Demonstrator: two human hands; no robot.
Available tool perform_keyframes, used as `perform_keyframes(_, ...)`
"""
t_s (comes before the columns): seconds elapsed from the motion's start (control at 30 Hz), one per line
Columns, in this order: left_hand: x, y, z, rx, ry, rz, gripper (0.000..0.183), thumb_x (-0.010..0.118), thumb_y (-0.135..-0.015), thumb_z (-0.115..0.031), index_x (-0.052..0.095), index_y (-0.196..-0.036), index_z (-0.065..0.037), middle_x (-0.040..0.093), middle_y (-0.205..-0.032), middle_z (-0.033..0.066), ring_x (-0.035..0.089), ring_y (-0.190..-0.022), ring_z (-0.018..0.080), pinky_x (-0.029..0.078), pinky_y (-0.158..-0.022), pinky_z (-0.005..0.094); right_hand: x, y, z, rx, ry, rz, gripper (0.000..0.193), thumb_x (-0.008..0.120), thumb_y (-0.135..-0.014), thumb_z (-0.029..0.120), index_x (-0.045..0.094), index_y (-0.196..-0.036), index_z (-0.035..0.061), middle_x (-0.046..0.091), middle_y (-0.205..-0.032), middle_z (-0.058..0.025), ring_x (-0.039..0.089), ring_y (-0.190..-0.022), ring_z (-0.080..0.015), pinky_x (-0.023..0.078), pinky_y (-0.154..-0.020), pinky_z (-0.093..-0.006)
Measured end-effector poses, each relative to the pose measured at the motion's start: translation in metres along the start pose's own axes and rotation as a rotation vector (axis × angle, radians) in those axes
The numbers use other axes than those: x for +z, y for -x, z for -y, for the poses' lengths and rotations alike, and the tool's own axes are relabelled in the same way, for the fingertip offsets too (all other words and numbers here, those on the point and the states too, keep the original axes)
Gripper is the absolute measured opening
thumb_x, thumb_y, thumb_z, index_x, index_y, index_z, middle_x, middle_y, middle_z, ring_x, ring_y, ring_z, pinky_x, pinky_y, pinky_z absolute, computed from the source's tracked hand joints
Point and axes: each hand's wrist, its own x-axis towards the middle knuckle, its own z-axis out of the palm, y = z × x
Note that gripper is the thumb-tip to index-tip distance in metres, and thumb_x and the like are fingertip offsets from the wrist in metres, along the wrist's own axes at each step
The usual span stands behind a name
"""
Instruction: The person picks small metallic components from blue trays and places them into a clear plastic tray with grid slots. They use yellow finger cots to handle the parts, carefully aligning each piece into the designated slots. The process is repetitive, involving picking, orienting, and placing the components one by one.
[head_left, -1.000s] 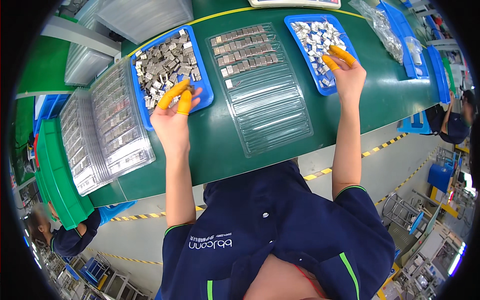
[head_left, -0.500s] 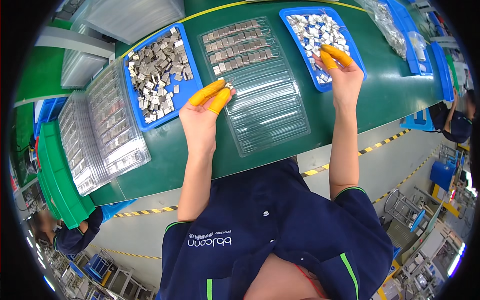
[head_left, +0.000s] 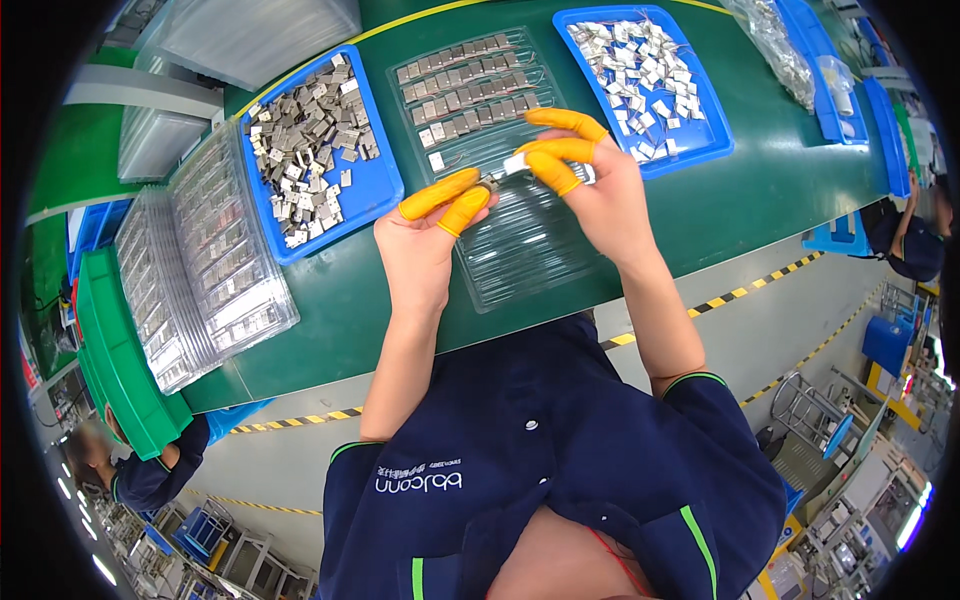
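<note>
Yellow finger cots cover the thumb and fingertips of both hands. My left hand [head_left: 430,225] pinches a small grey metallic part [head_left: 488,184] over the clear ridged tray [head_left: 525,255]. Close beside it, my right hand [head_left: 595,185] holds a small white block [head_left: 515,164] between its cot-covered fingers. Rows of grey parts with thin wires [head_left: 465,75] fill the tray's far end, and a single white-faced piece [head_left: 436,162] lies in the row below them. Whether the two held pieces touch is hard to make out.
A blue tray of grey and white blocks [head_left: 372,195] sits left; another blue tray holding white wired pieces [head_left: 712,150] sits right. Stacked filled clear trays [head_left: 205,270] and a green bin [head_left: 130,350] stand far left. Two other people are at the sides.
My right hand has come left from the right blue tray with a white block. My left hand has shifted slightly right, and a white-faced piece now shows in the clear tray.
</note>
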Motion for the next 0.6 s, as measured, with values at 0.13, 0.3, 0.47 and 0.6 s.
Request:
perform_keyframes(0.13,-0.002,0.004,-0.002,0.027,-0.016,0.023,0.027,0.065,-0.082,0.000,0.060,-0.107,0.009,0.066,-0.095,0.0154,0.066,-0.084,0.0238,0.054,-0.076,0.0278,0.003,0.002,0.010,-0.221,0.335,0.013,0.013,0.070,-0.075,0.009,0.069,-0.088,0.0065,0.061,-0.112,-0.0053,0.052,-0.106,-0.0267,0.038,-0.094,-0.0388)
perform_keyframes(0.3,0.001,0.010,-0.011,0.040,-0.036,0.011,0.024,0.063,-0.081,0.006,0.061,-0.104,0.011,0.065,-0.096,0.0171,0.066,-0.085,0.0236,0.054,-0.078,0.0294,0.002,0.002,0.015,-0.284,0.361,-0.013,0.013,0.072,-0.072,0.010,0.069,-0.084,0.0085,0.061,-0.113,-0.0031,0.049,-0.108,-0.0268,0.033,-0.096,-0.0390)
perform_keyframes(0.47,0.000,0.011,-0.008,0.024,-0.041,0.014,0.026,0.064,-0.082,0.000,0.061,-0.106,0.009,0.066,-0.095,0.0148,0.066,-0.083,0.0231,0.054,-0.076,0.0280,-0.002,0.002,0.020,-0.310,0.402,0.002,0.012,0.072,-0.070,0.010,0.069,-0.082,0.0089,0.062,-0.111,-0.0021,0.049,-0.109,-0.0269,0.033,-0.096,-0.0390)
perform_keyframes(0.6,-0.001,0.013,-0.009,0.063,-0.087,0.039,0.025,0.064,-0.082,0.000,0.061,-0.106,0.009,0.066,-0.095,0.0147,0.066,-0.082,0.0228,0.054,-0.075,0.0278,0.002,0.008,0.019,-0.283,0.365,0.022,0.012,0.073,-0.070,0.010,0.070,-0.081,0.0087,0.063,-0.108,-0.0021,0.049,-0.109,-0.0269,0.033,-0.096,-0.0391)
